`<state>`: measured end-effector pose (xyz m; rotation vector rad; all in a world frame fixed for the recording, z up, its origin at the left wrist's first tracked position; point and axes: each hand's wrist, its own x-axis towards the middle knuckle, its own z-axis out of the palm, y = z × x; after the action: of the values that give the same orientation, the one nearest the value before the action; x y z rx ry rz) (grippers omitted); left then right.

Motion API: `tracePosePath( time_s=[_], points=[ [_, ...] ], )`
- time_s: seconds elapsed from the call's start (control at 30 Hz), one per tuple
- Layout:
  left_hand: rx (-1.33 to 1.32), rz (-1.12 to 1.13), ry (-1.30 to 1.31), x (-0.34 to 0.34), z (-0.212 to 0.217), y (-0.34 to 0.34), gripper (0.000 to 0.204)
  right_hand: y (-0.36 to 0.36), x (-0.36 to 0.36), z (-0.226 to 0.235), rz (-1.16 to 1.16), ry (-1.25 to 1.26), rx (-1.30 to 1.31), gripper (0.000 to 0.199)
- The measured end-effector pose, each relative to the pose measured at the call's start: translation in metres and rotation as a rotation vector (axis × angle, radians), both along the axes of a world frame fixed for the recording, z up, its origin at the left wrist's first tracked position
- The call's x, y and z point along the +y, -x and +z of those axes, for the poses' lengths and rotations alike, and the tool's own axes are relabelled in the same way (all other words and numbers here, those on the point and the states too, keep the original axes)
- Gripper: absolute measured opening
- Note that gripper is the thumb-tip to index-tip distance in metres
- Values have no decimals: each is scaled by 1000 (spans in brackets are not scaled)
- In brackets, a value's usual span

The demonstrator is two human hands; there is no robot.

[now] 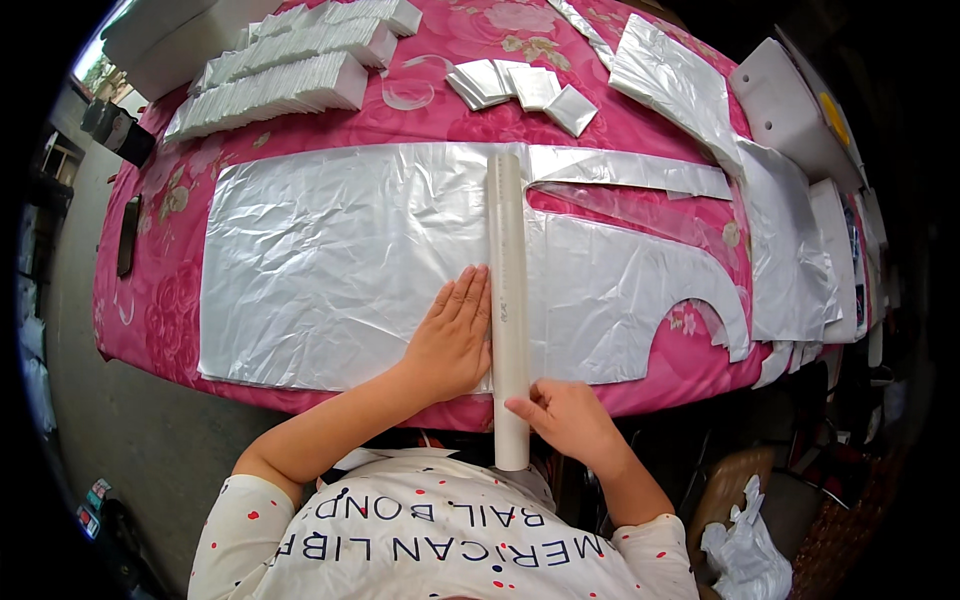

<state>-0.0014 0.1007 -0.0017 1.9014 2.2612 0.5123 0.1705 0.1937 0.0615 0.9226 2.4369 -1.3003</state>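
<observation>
A long off-white pipe (510, 270) lies front to back across a thin, shiny plastic apron (330, 270) spread on the table, its near end jutting past the edge. My left hand (452, 335) rests flat on the plastic against the pipe's left side, fingers stretched forward. At the pipe's near end my right hand (568, 415) is closed, with the thumb on the pipe and the other fingers curled and partly hidden. To the right of the pipe, the apron continues with a curved cut-out and a separate-looking strap (630, 172) along its far side.
A pink flowered cloth (420, 100) covers the table. Stacks of small folded white packets (270, 90) stand at the far left, with several loose packets (530, 88) beyond the pipe. More plastic sheets (790, 240) lie at the right. A dark phone-like object (128, 236) sits near the left edge.
</observation>
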Motion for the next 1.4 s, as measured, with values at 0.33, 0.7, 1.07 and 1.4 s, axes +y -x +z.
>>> tracePosePath(
  time_s=[0.33, 0.7, 1.07, 1.4],
  points=[
    [53, 6, -42, 4, -1, -3, 58, 147, 126, -26, -423, 571, 280, 51],
    [32, -21, -51, 4, -3, -1, 64, 86, 292, -55, -751, 1221, 1565, 26],
    [67, -17, -77, 1, -3, 0, 61, 218, 62, 49, -118, 298, 1192, 25],
    [80, -13, -255, 2, -11, -3, 61, 286, -87, -65, 528, -306, 630, 46]
  ],
)
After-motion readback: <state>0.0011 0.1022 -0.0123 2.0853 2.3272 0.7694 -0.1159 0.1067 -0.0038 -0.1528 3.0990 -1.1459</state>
